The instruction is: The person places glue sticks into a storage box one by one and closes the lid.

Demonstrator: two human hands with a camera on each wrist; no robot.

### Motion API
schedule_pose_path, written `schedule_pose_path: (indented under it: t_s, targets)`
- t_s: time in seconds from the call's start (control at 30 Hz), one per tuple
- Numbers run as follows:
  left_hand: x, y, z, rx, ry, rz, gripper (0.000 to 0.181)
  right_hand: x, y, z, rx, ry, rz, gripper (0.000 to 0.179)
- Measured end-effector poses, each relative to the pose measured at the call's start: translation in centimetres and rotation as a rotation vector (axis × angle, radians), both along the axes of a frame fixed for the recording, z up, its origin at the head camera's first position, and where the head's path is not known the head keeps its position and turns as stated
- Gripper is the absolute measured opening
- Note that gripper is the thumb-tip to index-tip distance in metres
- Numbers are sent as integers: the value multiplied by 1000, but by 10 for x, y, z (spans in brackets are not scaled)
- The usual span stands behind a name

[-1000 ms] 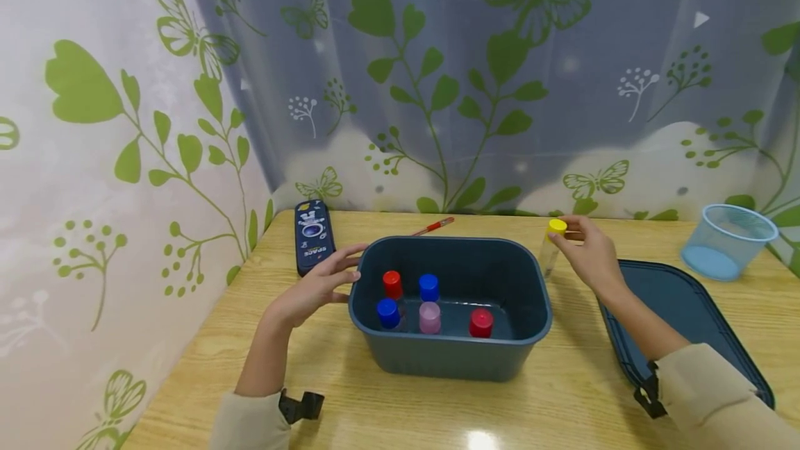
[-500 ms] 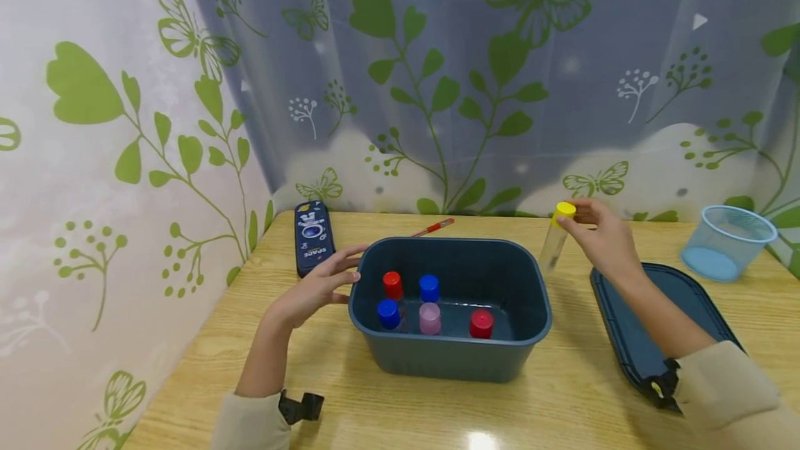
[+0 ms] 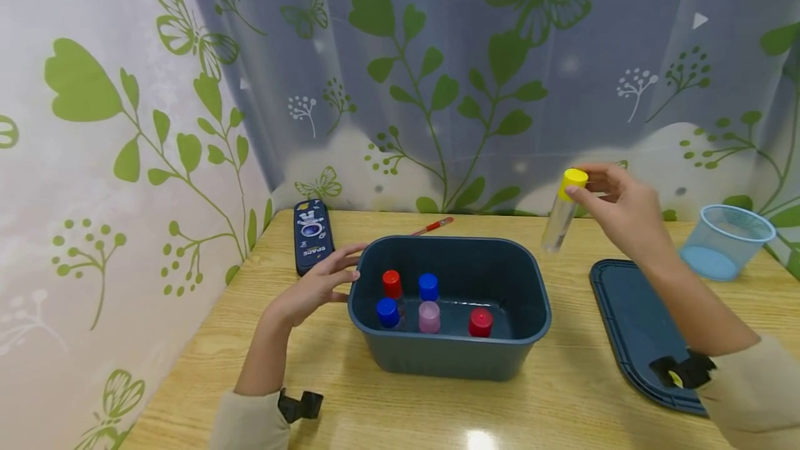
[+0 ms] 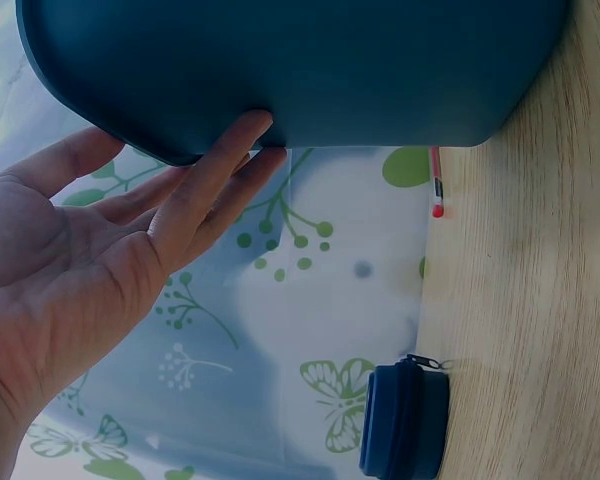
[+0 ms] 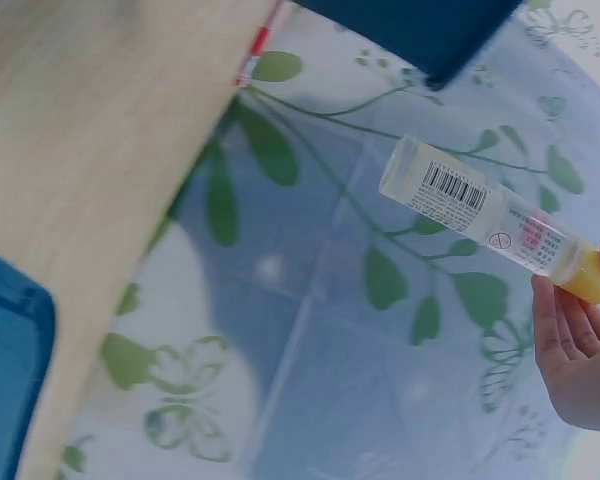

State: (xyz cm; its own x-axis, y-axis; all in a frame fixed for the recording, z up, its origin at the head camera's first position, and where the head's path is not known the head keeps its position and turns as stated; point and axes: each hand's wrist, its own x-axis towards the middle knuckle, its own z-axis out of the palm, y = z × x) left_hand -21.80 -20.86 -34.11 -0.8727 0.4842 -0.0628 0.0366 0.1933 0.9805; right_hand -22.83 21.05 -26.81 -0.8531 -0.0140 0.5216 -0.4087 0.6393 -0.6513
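My right hand (image 3: 625, 207) pinches the yellow cap of a clear plastic tube bottle (image 3: 560, 217), raised above the table and tilted with its bottom toward the bin. A barcode label shows on this bottle (image 5: 470, 200) in the right wrist view. At the left end of the dark blue-grey bin (image 3: 446, 360), my left hand (image 3: 312, 288) touches the outer wall with extended fingers (image 4: 205, 180). Inside the bin stand several capped bottles: a red-capped one (image 3: 392, 284), two with blue caps (image 3: 387, 312), a pink-capped one (image 3: 429, 317) and another with a red cap (image 3: 480, 323).
A dark lid (image 3: 637, 339) lies on the table (image 3: 437, 415) under my right forearm. Farther right stands a light blue mesh basket (image 3: 712, 255). Behind the bin are a red pen (image 3: 434, 226) and, left, a space-themed pencil case (image 3: 314, 236). Patterned curtain (image 3: 437, 158) borders the table.
My right hand has lifted the yellow-capped bottle up and to the right, off the table beside the bin. The left hand stays at the bin's end.
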Motion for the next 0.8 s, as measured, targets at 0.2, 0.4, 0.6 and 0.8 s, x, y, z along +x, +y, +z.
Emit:
schedule_pose_path:
  t_s: [0.2,0.4,0.6,0.8]
  targets:
    - [0,0,0,0,0,1,51,10,-11,19,-16,65,47,39]
    - [-1,-1,1,1,-1,0,52,19,-25,30,-22,105,103,35]
    - [-1,0,0,4,-2,-5,52,26,-41,33,-19,112,170,32]
    - [-1,0,-1,3,-2,-4,52,29,-53,27,1,78,223,34]
